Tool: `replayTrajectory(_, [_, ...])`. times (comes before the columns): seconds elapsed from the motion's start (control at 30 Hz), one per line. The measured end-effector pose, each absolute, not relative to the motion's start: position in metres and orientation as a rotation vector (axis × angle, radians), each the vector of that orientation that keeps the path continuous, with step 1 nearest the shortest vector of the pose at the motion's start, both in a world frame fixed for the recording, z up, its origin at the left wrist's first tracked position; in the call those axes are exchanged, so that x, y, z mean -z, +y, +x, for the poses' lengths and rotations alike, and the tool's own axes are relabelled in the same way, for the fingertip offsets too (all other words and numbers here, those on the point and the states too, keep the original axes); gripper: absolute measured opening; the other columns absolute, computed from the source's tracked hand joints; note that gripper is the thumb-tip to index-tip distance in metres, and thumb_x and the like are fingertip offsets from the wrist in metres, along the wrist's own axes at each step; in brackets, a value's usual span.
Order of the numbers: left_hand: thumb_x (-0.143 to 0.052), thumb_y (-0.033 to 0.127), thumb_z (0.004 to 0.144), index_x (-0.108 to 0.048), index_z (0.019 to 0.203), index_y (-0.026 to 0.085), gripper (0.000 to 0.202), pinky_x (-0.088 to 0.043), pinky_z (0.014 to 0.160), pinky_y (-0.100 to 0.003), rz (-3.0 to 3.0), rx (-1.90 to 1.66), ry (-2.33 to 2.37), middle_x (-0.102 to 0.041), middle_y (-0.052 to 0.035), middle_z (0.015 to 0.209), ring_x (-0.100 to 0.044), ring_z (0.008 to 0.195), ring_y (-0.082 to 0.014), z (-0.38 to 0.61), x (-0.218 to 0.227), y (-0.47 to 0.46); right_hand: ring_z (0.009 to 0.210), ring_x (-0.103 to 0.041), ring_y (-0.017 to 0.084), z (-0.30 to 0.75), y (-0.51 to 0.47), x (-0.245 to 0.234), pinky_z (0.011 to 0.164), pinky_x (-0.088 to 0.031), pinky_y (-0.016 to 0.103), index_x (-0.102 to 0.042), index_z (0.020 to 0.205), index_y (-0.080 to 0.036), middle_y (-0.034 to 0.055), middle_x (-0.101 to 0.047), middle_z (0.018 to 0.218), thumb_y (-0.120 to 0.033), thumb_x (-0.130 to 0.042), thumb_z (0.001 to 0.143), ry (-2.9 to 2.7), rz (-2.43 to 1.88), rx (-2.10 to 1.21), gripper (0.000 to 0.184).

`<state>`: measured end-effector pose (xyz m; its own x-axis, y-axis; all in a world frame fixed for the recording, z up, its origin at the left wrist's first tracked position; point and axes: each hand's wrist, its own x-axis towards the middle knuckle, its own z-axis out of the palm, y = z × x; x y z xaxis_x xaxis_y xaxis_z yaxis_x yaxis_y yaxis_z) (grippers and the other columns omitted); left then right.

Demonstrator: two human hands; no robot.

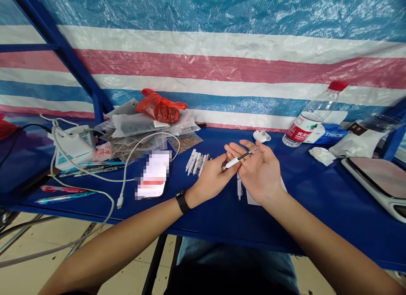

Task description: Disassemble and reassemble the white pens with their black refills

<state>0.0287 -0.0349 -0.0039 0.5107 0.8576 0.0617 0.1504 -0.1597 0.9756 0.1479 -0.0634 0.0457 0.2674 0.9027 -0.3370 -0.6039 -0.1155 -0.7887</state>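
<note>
My left hand, with a black watch on its wrist, pinches a white pen barrel between thumb and fingers. From the barrel a thin dark refill sticks out up and to the right. Under and beside it lies my right hand, palm up with the fingers apart, the refill tip reaching across it close to the thumb. Whether the tip touches the skin I cannot tell. Left of the hands, several white pen parts lie side by side. More white pieces show between my wrists.
A phone lies left, with a white cable looping around it. Behind are plastic bags and a red bag. Rightward stand a bottle, a blue tissue pack and a scale. A white earphone case lies behind my hands.
</note>
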Motion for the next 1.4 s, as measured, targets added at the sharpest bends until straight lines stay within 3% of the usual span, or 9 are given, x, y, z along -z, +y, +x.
replayTrajectory(0.2, [-0.060,0.037,0.091,-0.062,0.081,0.015,0.025,-0.035,0.063,-0.026,1.526,-0.813,0.862,-0.058,0.0005,0.072,-0.049,0.068,-0.0134,0.029,0.002,-0.033,0.112,-0.072,0.028,0.141,-0.070,-0.029,0.110,-0.051,0.049,-0.052,0.113,-0.023,0.0079,-0.076,0.102,-0.063,-0.060,0.089,-0.691,-1.006,-1.152,0.048])
replayTrajectory(0.3, [-0.060,0.029,0.088,-0.065,0.078,0.014,0.018,-0.038,0.066,-0.026,1.416,-0.831,0.783,-0.062,-0.0003,0.073,-0.052,0.069,-0.0132,0.027,-0.001,-0.033,0.113,-0.072,0.029,0.136,-0.072,-0.023,0.109,-0.052,0.051,-0.047,0.120,-0.025,0.0078,-0.075,0.107,-0.070,-0.056,0.093,-0.835,-0.992,-1.124,0.054])
replayTrajectory(0.43, [-0.060,0.027,0.085,-0.063,0.077,0.016,0.014,-0.032,0.058,-0.025,1.262,-0.881,0.706,-0.044,0.0056,0.056,-0.039,0.055,-0.0094,0.026,-0.001,-0.034,0.120,-0.069,0.027,0.136,-0.074,-0.021,0.111,-0.051,0.048,-0.046,0.124,-0.026,0.0086,-0.073,0.119,-0.070,-0.053,0.097,-0.972,-0.942,-1.107,0.052])
replayTrajectory(0.6, [-0.065,0.033,0.079,-0.061,0.078,0.017,0.017,-0.019,0.047,-0.024,1.087,-0.882,0.658,-0.031,0.0105,0.050,-0.024,0.045,-0.0061,0.025,-0.003,-0.031,0.123,-0.067,0.024,0.154,-0.072,-0.031,0.104,-0.056,0.040,-0.060,0.116,-0.024,0.0077,-0.071,0.121,-0.056,-0.057,0.098,-1.105,-1.079,-0.922,0.037])
replayTrajectory(0.7, [-0.069,0.035,0.077,-0.059,0.078,0.017,0.020,-0.015,0.045,-0.024,1.007,-0.848,0.624,-0.028,0.0120,0.049,-0.020,0.043,-0.0047,0.022,-0.006,-0.028,0.103,-0.071,0.021,0.168,-0.071,-0.036,0.087,-0.060,0.032,-0.073,0.105,-0.022,0.0065,-0.072,0.109,-0.043,-0.065,0.095,-1.431,-1.323,-0.803,0.024])
replayTrajectory(0.87, [-0.079,0.038,0.073,-0.056,0.073,0.017,0.030,-0.013,0.044,-0.023,0.870,-0.809,0.563,-0.026,0.0131,0.046,-0.017,0.042,-0.0034,0.017,-0.009,-0.024,0.080,-0.069,0.014,0.179,-0.070,-0.036,0.068,-0.058,0.023,-0.081,0.109,-0.023,0.0047,-0.070,0.095,-0.032,-0.068,0.092,-1.643,-1.321,-0.727,0.023])
replayTrajectory(1.07, [-0.079,0.037,0.076,-0.061,0.075,0.016,0.028,-0.012,0.045,-0.023,0.847,-0.806,0.570,-0.027,0.0120,0.048,-0.017,0.043,-0.0037,0.016,-0.005,-0.021,0.077,-0.069,0.014,0.178,-0.070,-0.029,0.066,-0.057,0.023,-0.083,0.097,-0.024,0.0041,-0.073,0.090,-0.034,-0.075,0.089,-1.557,-1.373,-0.590,0.016])
replayTrajectory(1.23, [-0.082,0.049,0.076,-0.051,0.061,0.017,0.046,-0.012,0.046,-0.025,0.902,-0.763,0.540,-0.025,0.0107,0.049,-0.018,0.044,-0.0033,0.016,-0.005,-0.022,0.078,-0.072,0.016,0.173,-0.070,-0.027,0.071,-0.060,0.026,-0.079,0.090,-0.019,0.0051,-0.073,0.087,-0.043,-0.074,0.090,-1.466,-1.366,-0.607,0.024])
replayTrajectory(1.4, [-0.074,0.055,0.084,-0.067,0.073,0.015,0.043,-0.013,0.047,-0.026,1.024,-0.632,0.476,-0.024,0.0102,0.049,-0.018,0.044,-0.0049,0.016,-0.006,-0.027,0.070,-0.071,0.014,0.176,-0.066,-0.037,0.066,-0.060,0.025,-0.071,0.085,-0.018,0.0043,-0.074,0.085,-0.047,-0.079,0.085,-1.247,-1.274,-0.679,0.030])
